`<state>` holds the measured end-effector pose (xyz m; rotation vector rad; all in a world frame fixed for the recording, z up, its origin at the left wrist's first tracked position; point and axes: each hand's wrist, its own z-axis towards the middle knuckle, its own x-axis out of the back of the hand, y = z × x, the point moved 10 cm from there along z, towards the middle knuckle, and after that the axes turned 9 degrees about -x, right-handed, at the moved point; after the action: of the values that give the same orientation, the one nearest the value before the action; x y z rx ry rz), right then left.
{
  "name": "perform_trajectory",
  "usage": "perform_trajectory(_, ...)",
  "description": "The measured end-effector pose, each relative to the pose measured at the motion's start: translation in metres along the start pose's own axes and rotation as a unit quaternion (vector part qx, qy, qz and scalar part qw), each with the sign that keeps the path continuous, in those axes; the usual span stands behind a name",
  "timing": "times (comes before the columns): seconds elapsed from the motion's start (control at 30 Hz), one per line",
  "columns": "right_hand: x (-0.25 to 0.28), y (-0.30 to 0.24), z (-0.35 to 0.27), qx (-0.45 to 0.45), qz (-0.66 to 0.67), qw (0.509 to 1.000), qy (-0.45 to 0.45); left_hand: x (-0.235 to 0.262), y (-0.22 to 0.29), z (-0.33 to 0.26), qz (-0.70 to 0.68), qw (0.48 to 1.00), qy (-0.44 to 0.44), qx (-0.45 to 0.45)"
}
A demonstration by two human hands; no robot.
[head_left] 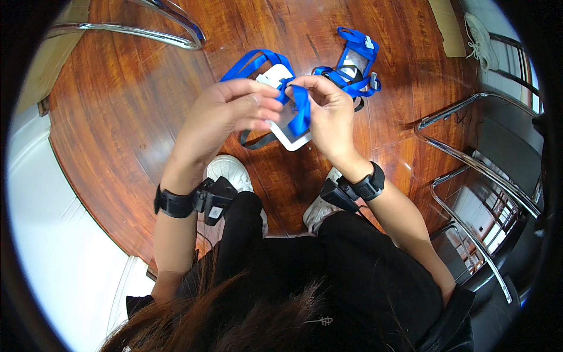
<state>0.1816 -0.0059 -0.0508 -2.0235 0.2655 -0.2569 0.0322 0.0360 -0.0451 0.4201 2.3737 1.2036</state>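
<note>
A blue ribbon lanyard (301, 111) hangs in a folded loop from my right hand (331, 114), its thumb and index finger pinched on the strap. Close to the left of it is my left hand (234, 108), with the fingers stretched and somewhat apart and the tips beside the strap. Whether any of them touch the ribbon is hard to make out. Below and behind the hands a white-framed clear badge holder (288, 142) shows in part; the hands and ribbon hide its middle. Another stretch of blue strap (261, 57) loops behind my left hand.
On the wooden floor (234, 23) beyond my right hand lies a blue-edged badge holder (358, 58) with tangled blue straps (352, 88). Chrome-legged chairs (469, 155) line the right side. Another chrome leg (176, 44) stands at upper left. My white shoes (229, 170) are below the hands.
</note>
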Motion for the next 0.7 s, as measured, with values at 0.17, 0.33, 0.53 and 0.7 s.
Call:
perform_trajectory(0.17, 0.002, 0.031, -0.004, -0.151, 0.042, 0.988, -0.012, -0.012, 0.05, -0.011, 0.461, 0.816, 0.101, -0.333)
perform_trajectory(0.33, -0.001, 0.036, -0.006, -0.139, 0.06, 0.988, -0.027, -0.019, 0.017, 0.005, 0.375, 0.898, -0.018, -0.231)
perform_trajectory(0.53, 0.005, 0.024, 0.004, -0.098, -0.097, 0.99, -0.042, -0.027, 0.02, 0.002, 0.473, 0.844, -0.024, -0.249)
perform_trajectory(0.7, 0.001, -0.005, 0.013, 0.048, -0.246, 0.968, -0.003, -0.039, 0.022, -0.001, 0.48, 0.829, -0.015, -0.286)
